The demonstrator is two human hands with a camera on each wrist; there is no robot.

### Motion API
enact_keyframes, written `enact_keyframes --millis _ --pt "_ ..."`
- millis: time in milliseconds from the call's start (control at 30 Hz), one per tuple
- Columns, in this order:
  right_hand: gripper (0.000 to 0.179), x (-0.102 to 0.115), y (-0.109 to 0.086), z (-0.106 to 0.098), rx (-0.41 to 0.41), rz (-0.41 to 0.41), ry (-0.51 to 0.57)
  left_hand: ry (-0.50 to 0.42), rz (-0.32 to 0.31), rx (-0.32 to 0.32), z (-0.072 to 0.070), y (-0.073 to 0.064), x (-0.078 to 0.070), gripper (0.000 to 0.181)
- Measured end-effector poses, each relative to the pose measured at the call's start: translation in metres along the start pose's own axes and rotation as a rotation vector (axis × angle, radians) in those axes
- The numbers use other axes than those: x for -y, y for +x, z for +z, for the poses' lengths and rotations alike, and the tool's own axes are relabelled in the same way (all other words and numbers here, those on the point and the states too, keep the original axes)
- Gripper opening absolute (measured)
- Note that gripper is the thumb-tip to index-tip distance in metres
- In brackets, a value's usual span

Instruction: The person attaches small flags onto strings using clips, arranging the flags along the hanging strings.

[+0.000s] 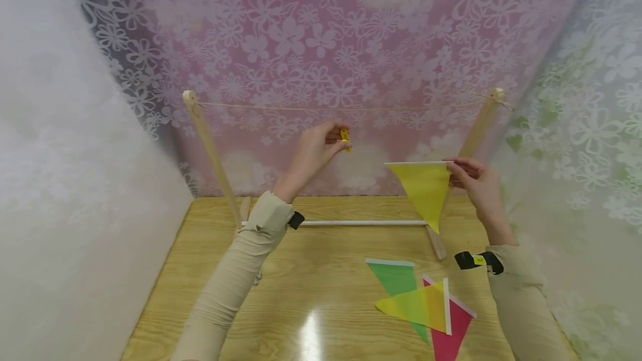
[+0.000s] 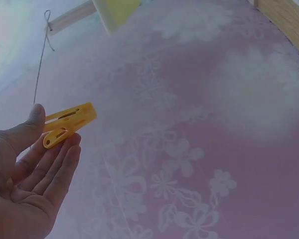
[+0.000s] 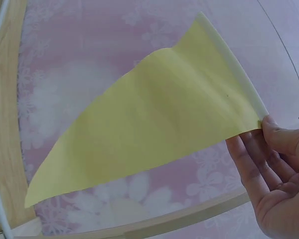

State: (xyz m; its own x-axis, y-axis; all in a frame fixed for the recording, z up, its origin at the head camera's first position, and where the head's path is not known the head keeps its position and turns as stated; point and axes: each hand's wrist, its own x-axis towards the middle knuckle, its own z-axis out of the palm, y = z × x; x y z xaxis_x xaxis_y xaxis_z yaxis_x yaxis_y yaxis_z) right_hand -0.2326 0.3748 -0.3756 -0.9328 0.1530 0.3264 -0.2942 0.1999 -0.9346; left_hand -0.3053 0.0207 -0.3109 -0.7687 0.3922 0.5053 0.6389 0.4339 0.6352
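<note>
one clip juts from the pinching left grip; the right grip pinches a pennant by its corner.

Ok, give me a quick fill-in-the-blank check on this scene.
1. The clip is held in the person's ____ hand.
2. The right hand grips a flag coloured ____.
3. The flags lying on the table number ____.
4. The string stretches between two posts made of ____.
Missing words: left; yellow; three; wood.
</note>
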Motion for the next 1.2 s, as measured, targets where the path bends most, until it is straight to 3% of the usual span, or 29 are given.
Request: enact_keyframes --millis 233,500,667,900,1067,1200 --pt "0.019 0.018 0.016 -0.004 -0.026 -0.027 0.062 0.003 0.065 -0.014 -0.001 0.030 -0.032 0.040" --pt "0.015 0.051 0.018 -0.004 -0.089 -0.046 0.094 -0.006 0.132 -0.033 0.002 0.062 -0.064 0.038" --pt "0.013 0.065 0.017 -0.004 -0.105 -0.051 0.163 -0.029 0.122 -0.041 0.002 0.080 -0.080 0.040" --pt "0.017 0.060 0.025 -0.008 -0.118 -0.025 0.169 -0.069 0.027 0.020 0.015 0.101 -0.104 0.043" --pt "0.011 0.060 0.026 -0.010 -0.092 -0.007 0.238 -0.009 0.031 0.064 0.026 0.113 -0.120 0.039" --pt "0.013 0.059 0.028 -0.011 -0.094 -0.006 0.222 0.036 0.041 0.076 0.033 0.120 -0.128 0.036"
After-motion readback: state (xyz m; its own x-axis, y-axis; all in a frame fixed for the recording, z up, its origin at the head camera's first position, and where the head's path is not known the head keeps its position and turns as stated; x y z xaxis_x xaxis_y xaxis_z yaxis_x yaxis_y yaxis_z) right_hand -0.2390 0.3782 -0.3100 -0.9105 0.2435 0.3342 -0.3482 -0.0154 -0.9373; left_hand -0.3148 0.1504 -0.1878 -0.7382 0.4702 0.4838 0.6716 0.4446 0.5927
